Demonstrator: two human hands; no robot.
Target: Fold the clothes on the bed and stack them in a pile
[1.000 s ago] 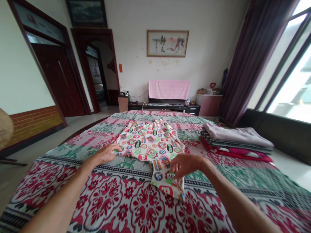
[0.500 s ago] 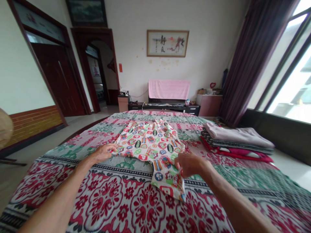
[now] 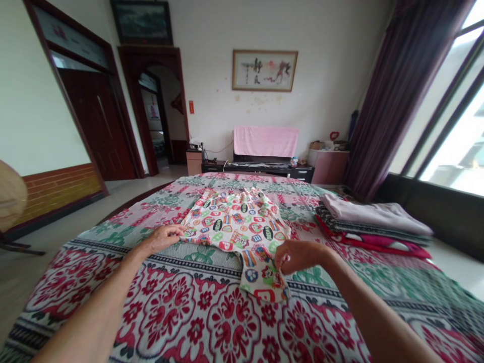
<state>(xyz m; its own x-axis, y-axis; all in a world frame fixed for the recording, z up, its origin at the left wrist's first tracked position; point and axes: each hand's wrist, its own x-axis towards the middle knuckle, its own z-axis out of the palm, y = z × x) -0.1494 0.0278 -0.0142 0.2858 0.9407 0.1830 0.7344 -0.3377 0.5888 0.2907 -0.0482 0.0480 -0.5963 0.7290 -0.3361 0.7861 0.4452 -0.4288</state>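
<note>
A child's cartoon-printed garment (image 3: 236, 224) in white, red, green and blue lies spread on a patterned bed cover (image 3: 170, 312). Its near right part hangs out toward me as a narrow strip with a wrinkled end. My left hand (image 3: 164, 238) pinches the garment's left edge with the fingertips. At the side of the narrow strip, my right hand (image 3: 300, 256) is closed on the cloth, thumb and fingers together. The right fingers hide a little of the strip's edge.
To the right lies a stack of folded blankets (image 3: 378, 217), grey-pink on top and red below. Beyond the bed stand a low black cabinet (image 3: 302, 174) and a screen under a pink cloth (image 3: 264, 141). A round tan object (image 3: 11, 196) is at far left.
The near end of the garment's narrow strip has drawn slightly away from me and wrinkled, with my right hand still on it. My left hand stays at the left edge. The view shifts slightly.
</note>
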